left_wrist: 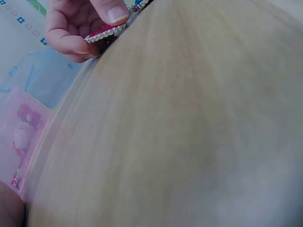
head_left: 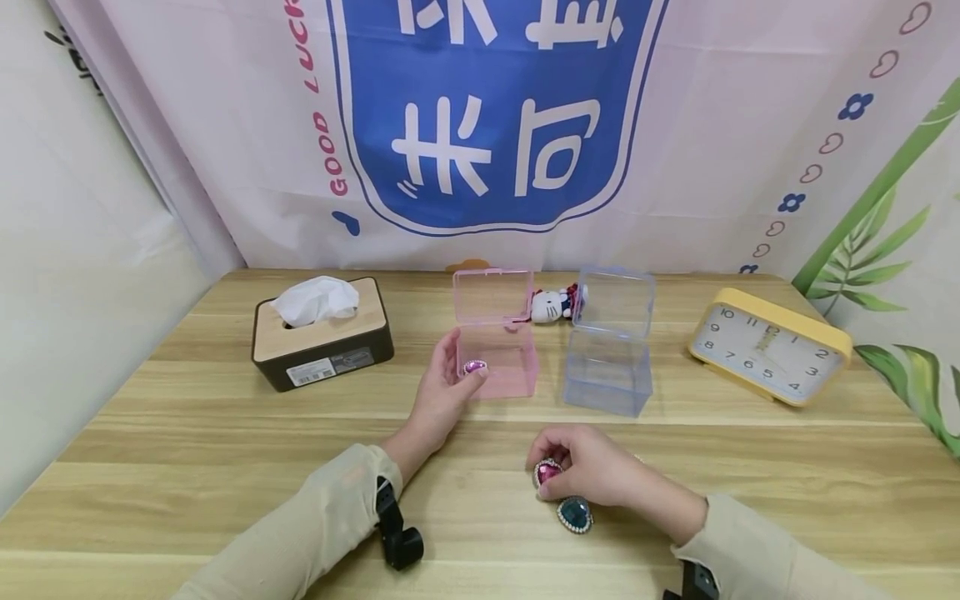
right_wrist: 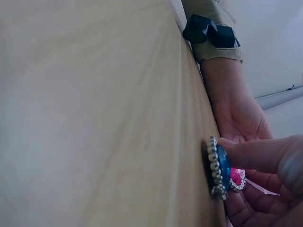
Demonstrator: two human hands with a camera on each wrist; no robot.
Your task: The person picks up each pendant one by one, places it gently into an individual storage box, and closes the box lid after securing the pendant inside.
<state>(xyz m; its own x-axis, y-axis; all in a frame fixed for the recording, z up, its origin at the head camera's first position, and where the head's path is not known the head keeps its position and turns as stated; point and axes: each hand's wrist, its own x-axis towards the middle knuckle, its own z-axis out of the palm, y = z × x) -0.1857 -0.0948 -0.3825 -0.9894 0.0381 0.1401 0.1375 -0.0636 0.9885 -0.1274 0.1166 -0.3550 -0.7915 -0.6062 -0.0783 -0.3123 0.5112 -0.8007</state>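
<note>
My left hand (head_left: 438, 392) grips the front left corner of a clear pink box (head_left: 510, 375), thumb at the front and fingers along the side; its lid stands up. A purple gem (head_left: 474, 367) with a pale rim shows beside the thumb, apparently inside the box. With thumb and fingers, my right hand (head_left: 588, 467) pinches a pink gem brooch (head_left: 548, 472) edged with small clear stones, low over the table. Just below it lies a teal heart-shaped gem brooch (head_left: 575, 515) on the wood. A small pale edge shows behind the right wrist, too hidden to identify.
Right of the pink box stands a clear blue box (head_left: 607, 379), lid up. A Hello Kitty doll (head_left: 551, 306) lies behind the boxes. The tissue box (head_left: 322, 337) is at the left, a yellow clock (head_left: 772, 346) at the right, and a printed curtain (head_left: 495, 225) hangs behind.
</note>
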